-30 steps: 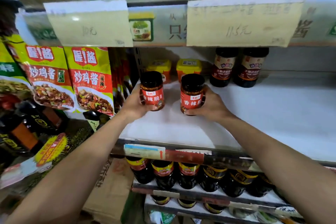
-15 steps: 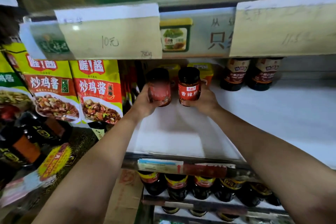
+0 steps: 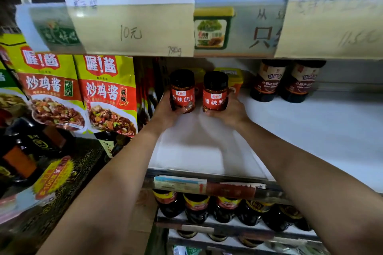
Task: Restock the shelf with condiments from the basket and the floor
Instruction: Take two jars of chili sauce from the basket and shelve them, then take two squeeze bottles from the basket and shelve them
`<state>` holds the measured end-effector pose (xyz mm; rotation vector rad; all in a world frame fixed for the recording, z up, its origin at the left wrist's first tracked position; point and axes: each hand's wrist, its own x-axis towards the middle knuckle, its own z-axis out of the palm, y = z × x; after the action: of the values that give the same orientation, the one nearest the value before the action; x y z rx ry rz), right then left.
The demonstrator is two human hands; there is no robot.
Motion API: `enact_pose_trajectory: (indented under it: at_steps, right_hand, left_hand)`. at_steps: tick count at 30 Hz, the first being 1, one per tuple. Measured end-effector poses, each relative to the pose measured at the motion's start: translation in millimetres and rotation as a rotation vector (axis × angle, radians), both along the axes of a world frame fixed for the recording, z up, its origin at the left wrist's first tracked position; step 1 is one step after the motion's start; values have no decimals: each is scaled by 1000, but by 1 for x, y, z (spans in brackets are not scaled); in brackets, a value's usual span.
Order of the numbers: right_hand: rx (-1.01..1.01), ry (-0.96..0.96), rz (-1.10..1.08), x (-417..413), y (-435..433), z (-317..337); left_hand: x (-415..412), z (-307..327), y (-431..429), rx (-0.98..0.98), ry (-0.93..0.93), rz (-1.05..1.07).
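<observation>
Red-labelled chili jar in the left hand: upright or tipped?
Upright. The dark-lidded red-labelled glass jar has its lid on top and its label text level, in the grip of the left hand.

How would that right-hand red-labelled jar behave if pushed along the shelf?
Probably rigid and breakable: the right jar looks like glass. Likely heavy for its size, appearing full. Held upright, it should slide on the white shelf, not roll.

A handwritten price card [image 3: 132, 29] is fixed to the upper rail [image 3: 244, 27]. Yellow-green sauce pouches [image 3: 107, 93] are displayed at left, and dark bottles [image 3: 196, 207] are lined up below.
</observation>
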<state>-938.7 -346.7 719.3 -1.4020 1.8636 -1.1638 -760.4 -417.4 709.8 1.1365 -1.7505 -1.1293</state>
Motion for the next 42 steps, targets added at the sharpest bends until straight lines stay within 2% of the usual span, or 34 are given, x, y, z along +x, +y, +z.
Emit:
enact_pose_trajectory:
  at_steps: [5,9,12,15,20,26,33,38,42]
  right_hand:
    - [-58,-55,-19,0,14,3]
    - [-325,-61,-73,14,46,18]
    - [-412,-4,-113,26,67,29]
    - [-517,-17,9,47,84,37]
    - [-570,-107,394,115,127,36]
    - [-384,-180,755,214,174,-8]
    - [-157,-168,1037,324,220,-81]
    - [-15,-105,1116,368,236,-134]
    - [150,-49,1135,395,232,-168]
  left_hand:
    - [4,5,13,-5,23,17]
    - [25,26,42,-9,125,110]
    - [50,41,73,-66,122,184]
    - [85,53,116,-146,84,270]
    - [163,41,222,-163,83,552]
    - [249,-14,373,-21,85,998]
    - [317,-85,529,144,139,1471]
    - [351,-123,593,260,162,1643]
    - [379,-147,599,375,181,1665]
